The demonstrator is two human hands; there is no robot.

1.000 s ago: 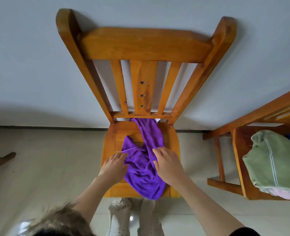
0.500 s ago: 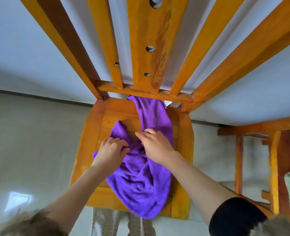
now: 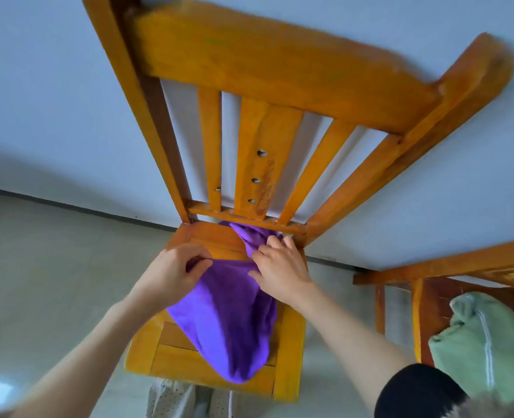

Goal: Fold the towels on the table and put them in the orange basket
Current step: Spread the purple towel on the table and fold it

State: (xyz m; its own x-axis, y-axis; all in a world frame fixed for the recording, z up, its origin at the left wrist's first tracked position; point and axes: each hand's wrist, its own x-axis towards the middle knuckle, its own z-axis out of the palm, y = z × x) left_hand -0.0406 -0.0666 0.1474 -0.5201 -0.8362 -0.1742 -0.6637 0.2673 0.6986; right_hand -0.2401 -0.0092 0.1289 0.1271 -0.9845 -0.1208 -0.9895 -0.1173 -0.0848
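purple towel [image 3: 228, 321] bunched on wooden chair [image 3: 288, 354] seat, front end hanging over edge | left hand [image 3: 171, 274] pinching towel edge | right hand [image 3: 279, 268] gripping towel by backrest | green towel [image 3: 472, 342] on second chair [image 3: 415, 306], right | no writing readable

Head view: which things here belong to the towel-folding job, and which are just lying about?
Job:
purple towel, pinched by the left hand and right hand
green towel, waiting on the second chair

Lying about:
wooden chair under the purple towel, used as the work surface

No orange basket in view.
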